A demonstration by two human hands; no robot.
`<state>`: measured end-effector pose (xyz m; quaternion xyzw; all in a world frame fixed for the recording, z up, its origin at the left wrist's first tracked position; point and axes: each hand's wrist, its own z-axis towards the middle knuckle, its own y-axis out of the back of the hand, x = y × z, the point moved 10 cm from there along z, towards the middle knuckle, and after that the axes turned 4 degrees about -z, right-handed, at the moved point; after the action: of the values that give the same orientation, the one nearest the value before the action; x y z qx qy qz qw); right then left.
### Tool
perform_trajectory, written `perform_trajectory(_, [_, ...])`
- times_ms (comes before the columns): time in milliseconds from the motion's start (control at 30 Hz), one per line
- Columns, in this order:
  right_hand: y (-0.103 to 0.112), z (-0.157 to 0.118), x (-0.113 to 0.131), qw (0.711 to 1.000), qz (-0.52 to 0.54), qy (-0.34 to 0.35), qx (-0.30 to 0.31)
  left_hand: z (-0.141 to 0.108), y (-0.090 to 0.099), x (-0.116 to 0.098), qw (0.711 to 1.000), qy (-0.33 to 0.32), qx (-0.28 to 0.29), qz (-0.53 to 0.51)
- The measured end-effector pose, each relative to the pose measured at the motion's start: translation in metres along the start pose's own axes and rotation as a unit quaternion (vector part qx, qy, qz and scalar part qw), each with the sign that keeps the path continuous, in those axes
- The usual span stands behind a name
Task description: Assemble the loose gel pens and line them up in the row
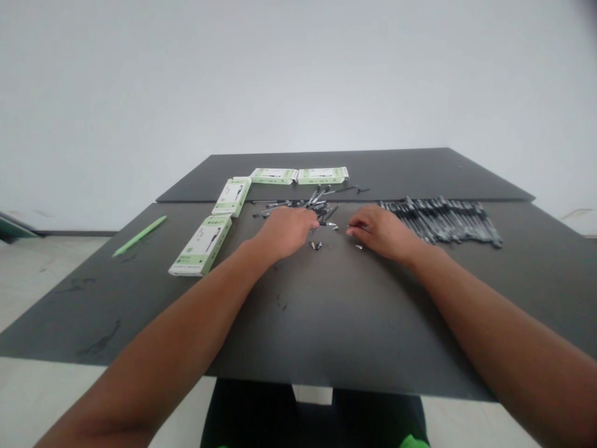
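My left hand [290, 229] is closed at the near edge of a loose pile of pen parts [318, 198], its fingers curled down. A dark pen piece with a silvery tip [330, 225] lies right by the thumb; whether the fingers grip it, I cannot tell. To the right, my right hand [380, 231] has its thumb and forefinger drawn together low over the table, and anything between them is too small to name. Small silvery cone tips [316, 246] rest just in front of the left hand. Another cone tip [359, 247] lies below the right fingers.
A row of black-and-clear pens [445, 221] lies side by side to the right. Green-and-white boxes [200, 246] line the left and back of the pile. At far left is a green pen-like stick [140, 236]. The dark table [326, 330] has a seam across it.
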<state>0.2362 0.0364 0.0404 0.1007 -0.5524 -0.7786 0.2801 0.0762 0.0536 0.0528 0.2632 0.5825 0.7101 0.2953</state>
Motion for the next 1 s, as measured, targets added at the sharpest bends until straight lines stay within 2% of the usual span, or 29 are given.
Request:
perform_trajectory(200, [-0.015, 0.001, 0.008, 0.999, 0.016, 0.019, 0.042, 0.0, -0.005, -0.004, 1.0, -0.02, 0.005, 0.001])
perform_trajectory(300, [-0.018, 0.0, 0.002, 0.999, 0.013, -0.014, 0.039, 0.001, -0.008, -0.004, 1.0, -0.017, -0.001, -0.005])
perform_trajectory(400, [-0.011, -0.001, 0.003, 1.0, 0.025, -0.017, 0.004, 0.0, -0.007, -0.006, 0.999, -0.029, -0.005, -0.021])
perform_trajectory(500, [-0.004, 0.0, 0.015, 0.997, 0.062, 0.026, -0.021, 0.0, -0.004, -0.012, 0.998, -0.048, -0.015, -0.039])
perform_trajectory(600, [-0.003, 0.001, 0.021, 0.995, 0.097, 0.038, -0.013, -0.001, -0.002, -0.018, 0.997, -0.059, -0.02, -0.053])
perform_trajectory(800, [0.001, 0.0, 0.02, 0.984, 0.176, -0.001, -0.012, -0.003, 0.0, -0.019, 0.994, -0.064, -0.023, -0.087])
perform_trajectory(1000, [0.005, 0.0, 0.024, 0.983, 0.182, 0.0, -0.017, -0.001, -0.005, -0.021, 0.997, -0.058, 0.007, -0.045])
